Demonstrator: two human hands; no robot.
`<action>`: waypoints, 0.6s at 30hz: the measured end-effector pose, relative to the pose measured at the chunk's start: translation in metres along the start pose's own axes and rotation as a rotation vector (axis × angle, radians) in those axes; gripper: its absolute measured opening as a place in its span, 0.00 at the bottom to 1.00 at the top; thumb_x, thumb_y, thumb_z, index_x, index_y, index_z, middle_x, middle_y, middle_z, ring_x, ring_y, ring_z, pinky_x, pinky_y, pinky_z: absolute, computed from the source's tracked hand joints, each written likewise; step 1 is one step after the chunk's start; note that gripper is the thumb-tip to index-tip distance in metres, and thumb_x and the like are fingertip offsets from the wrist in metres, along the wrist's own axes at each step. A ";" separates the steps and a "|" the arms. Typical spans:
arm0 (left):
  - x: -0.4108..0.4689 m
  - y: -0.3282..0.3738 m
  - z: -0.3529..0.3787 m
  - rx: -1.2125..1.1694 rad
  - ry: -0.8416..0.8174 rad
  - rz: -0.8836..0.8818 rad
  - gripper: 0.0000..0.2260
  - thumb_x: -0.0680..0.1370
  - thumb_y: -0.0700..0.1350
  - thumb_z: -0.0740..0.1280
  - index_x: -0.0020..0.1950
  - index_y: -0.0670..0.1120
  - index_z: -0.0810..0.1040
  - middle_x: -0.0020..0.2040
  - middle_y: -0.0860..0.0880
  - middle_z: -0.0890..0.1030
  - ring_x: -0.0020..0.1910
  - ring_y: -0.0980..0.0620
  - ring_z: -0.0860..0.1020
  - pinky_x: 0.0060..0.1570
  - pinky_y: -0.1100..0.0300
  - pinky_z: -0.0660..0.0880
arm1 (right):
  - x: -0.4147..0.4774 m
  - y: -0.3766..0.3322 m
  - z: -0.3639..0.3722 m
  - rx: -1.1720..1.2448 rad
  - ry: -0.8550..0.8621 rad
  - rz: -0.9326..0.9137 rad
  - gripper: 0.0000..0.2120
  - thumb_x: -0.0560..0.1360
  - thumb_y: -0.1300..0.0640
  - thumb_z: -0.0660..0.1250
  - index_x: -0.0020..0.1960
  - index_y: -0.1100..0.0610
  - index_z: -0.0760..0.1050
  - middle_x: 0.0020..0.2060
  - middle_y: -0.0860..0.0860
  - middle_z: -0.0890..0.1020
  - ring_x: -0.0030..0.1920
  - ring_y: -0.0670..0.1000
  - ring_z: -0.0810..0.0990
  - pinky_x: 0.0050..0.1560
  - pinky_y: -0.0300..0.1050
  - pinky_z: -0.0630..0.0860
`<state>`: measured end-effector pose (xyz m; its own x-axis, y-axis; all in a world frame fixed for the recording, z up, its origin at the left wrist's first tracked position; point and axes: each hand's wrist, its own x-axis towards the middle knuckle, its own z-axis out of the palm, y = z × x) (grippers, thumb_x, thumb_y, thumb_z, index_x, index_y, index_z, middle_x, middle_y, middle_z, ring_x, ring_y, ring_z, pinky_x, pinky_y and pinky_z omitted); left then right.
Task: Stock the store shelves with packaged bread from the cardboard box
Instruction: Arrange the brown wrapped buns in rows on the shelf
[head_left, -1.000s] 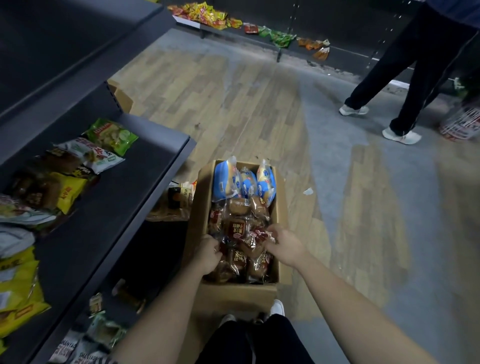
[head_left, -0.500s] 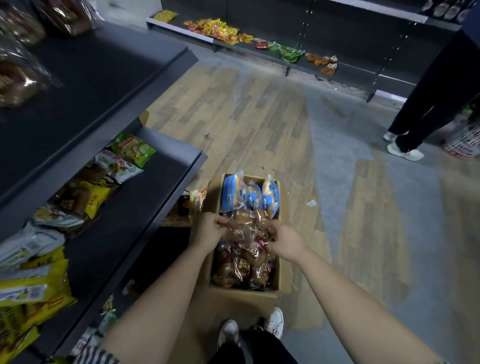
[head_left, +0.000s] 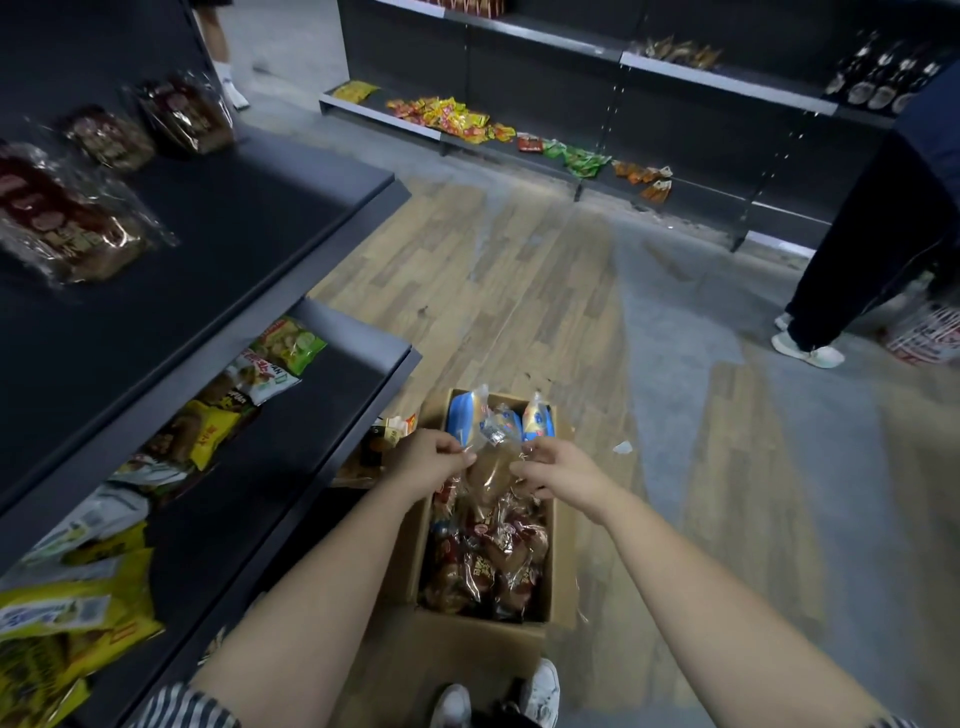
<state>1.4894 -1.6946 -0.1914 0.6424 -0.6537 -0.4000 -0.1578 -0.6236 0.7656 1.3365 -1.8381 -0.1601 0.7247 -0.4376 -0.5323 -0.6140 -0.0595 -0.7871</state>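
Just over the far half of the box, one bag of bread hangs between two hands. The left hand pinches the bag's top edge on one side with curled fingers and thumb, and the right hand pinches the other side the same way. Its wrapper is clear, crinkled plastic with a pale brown bun showing through; how many buns it holds cannot be told. Its long axis runs from the pinched top down toward the box, with the gathered top edge uppermost and the bottom just above the packs beneath. At the box's far end stand three blue packs, upright, tops pointing up, side by side across the width. The near half is filled with brown packs bearing red labels, heaped too loosely to count. The box is one open cardboard carton on the floor, its long axis pointing away from the person, just beside the corner of the lower shelf. Along that shelf's back edge lie snack packets in green, white and yellow. On the top shelf three shelf packs of dark bread in clear wrap lie in a row along its back edge, well apart from its front edge.
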 end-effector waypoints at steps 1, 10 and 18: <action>-0.001 0.005 0.000 -0.040 -0.002 -0.012 0.05 0.76 0.49 0.72 0.46 0.49 0.81 0.43 0.47 0.83 0.38 0.49 0.81 0.41 0.53 0.80 | 0.001 -0.002 -0.002 -0.040 0.054 -0.009 0.12 0.74 0.56 0.72 0.55 0.53 0.75 0.47 0.52 0.84 0.42 0.50 0.83 0.47 0.46 0.81; -0.012 0.057 -0.001 -0.717 -0.210 -0.148 0.10 0.78 0.53 0.68 0.49 0.46 0.79 0.46 0.45 0.84 0.42 0.45 0.83 0.43 0.51 0.81 | 0.008 -0.026 -0.002 -0.196 0.142 -0.202 0.14 0.65 0.56 0.79 0.45 0.52 0.76 0.42 0.45 0.81 0.42 0.46 0.78 0.42 0.39 0.73; 0.000 0.049 -0.012 -0.690 -0.082 -0.152 0.11 0.78 0.34 0.65 0.60 0.39 0.76 0.49 0.41 0.80 0.45 0.45 0.80 0.46 0.46 0.81 | 0.014 -0.030 -0.018 -0.218 0.163 -0.161 0.24 0.67 0.63 0.75 0.59 0.48 0.75 0.52 0.49 0.79 0.49 0.51 0.81 0.51 0.52 0.80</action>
<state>1.4905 -1.7196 -0.1479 0.5566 -0.6283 -0.5435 0.4577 -0.3140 0.8318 1.3597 -1.8583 -0.1383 0.7691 -0.5438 -0.3357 -0.5611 -0.3230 -0.7621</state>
